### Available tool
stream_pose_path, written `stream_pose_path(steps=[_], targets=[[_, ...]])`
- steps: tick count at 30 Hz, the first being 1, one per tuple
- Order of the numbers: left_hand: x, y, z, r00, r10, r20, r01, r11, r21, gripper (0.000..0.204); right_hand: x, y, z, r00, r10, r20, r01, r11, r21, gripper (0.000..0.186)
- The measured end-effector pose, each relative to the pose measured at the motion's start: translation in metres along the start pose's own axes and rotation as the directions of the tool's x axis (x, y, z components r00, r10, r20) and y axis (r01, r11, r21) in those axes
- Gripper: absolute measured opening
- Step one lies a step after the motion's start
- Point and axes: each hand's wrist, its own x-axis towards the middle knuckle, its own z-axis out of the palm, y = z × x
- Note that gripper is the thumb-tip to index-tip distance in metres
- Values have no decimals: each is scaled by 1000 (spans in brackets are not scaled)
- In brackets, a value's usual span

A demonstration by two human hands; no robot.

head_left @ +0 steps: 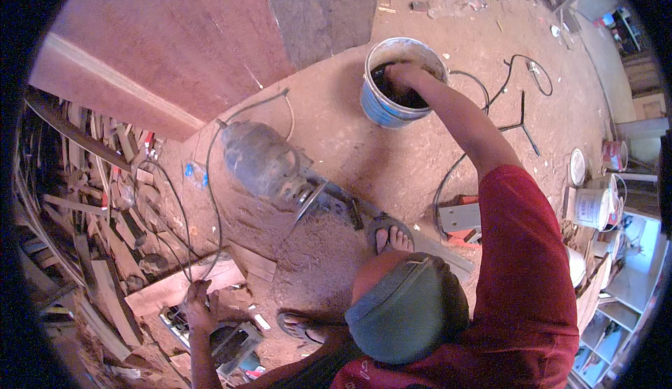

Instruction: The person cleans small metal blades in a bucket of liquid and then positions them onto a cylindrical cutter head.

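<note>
A blue and white bucket (397, 117) stands on the dusty floor ahead of me. My right hand (404, 77) reaches down inside it, beside dark contents; its fingers are hidden there. At the lower left, my left hand (199, 303) is closed around a thin black cable (212, 231), just at the edge of a wooden board (178, 287). Two runs of that cable come together at its fingers. Between the hands lies a dusty grey electric motor (259, 158) with a thin round disc (310, 203) at its near end.
Wood offcuts (119, 228) pile up on the left. Large reddish panels (175, 46) stand at the far left. More cable (455, 165) trails right of the bucket. White buckets (591, 207) line the right side. My sandalled foot (393, 238) and a grey-green cloth dome (406, 308) are close in.
</note>
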Motion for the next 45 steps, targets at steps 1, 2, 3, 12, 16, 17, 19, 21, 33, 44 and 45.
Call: stream_pose_path(steps=[1, 2, 3, 12, 16, 17, 19, 21, 33, 44, 45], targets=[[-3, 0, 0, 1000, -22, 0, 22, 1000, -10, 35, -14, -11, -18, 1000, -11, -18, 10, 1000, -27, 28], [-5, -4, -1, 1000, -9, -10, 9, 1000, -20, 35, -29, -23, -37, 999, -38, -38, 35, 997, -64, 27], [-9, -7, -1, 1000, 2, -20, -3, 1000, -31, 36, -44, -34, -60, 997, -73, -29, 69, 991, -115, 24], [9, -10, 1, 998, 40, -53, -44, 996, -75, 39, -115, -32, -85, 900, -53, -432, 81, 996, 45, 23], [9, -20, 3, 991, 85, -105, -87, 996, -19, 41, -127, -26, -80, 824, 212, -525, 127, 834, 537, 21], [13, -19, 5, 988, 107, -115, -111, 994, -26, 41, -128, -14, -76, 819, 284, -499, 161, 721, 674, 19], [5, -14, -3, 991, 95, -91, -101, 993, -66, 41, -149, -44, -86, 887, 367, -281, 263, 99, 960, 15], [4, -2, -9, 997, 49, -58, -56, 989, -139, 41, -164, -49, -92, 924, 344, -168, 283, -320, 904, 14], [1, 23, -19, 992, 5, -126, -52, 925, -377, 32, -227, -124, -98, 914, 270, -302, 403, -519, 754, 13], [35, 113, -97, 845, 306, -437, -520, 657, -545, 28, -262, -192, -140, 777, 149, -612, 454, 541, 708, 20], [35, 125, -110, 864, 230, -448, -484, 625, -613, 30, -267, -223, -168, 795, 105, -598, 521, 387, 761, 21]])
